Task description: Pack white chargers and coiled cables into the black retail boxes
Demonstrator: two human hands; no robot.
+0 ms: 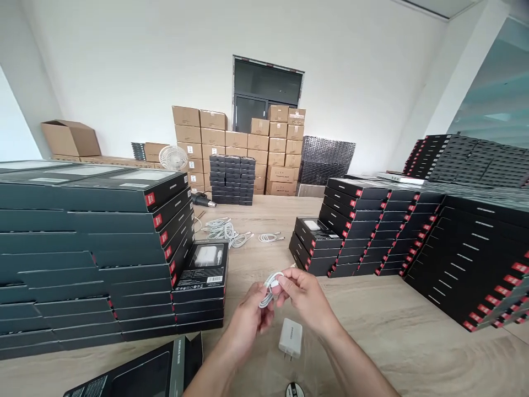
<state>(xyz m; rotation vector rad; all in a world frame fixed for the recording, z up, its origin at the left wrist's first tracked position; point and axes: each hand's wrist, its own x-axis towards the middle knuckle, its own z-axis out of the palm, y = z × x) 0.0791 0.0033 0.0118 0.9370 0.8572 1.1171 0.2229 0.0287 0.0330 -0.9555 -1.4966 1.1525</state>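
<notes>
**Hand-held item.** Pinching a white charging cable in small loops at chest-side of the desk, mid-air above the wood surface. Clenching the grip of each hand on the cable, with neither hand released: cradling the lower loops in the left hand, squeezing the upper loops between thumb and fingers of the right hand. Holding at two points, apparently so the loops cannot spring apart.

**Nearest on desk.** Lying just below the hands, a white wall charger with its metal prongs pointing toward the person, placed seemingly within easy reach. Showing at the near edge, partly cut off, a small round black-and-white item. Sitting at lower left, an opened black product box.

**Surrounding stock.** Rising on the left, tall stacks of dark retail boxes, topped nearby by a black box with a charger pictured on its lid. Lining the right, rows of black boxes with red end labels, all labels facing one way, likely for quick counting. Trailing across the middle of the desk, loose white cables and a separate white cable coil. Towering beyond, brown cardboard cartons beside a white desk fan.
</notes>
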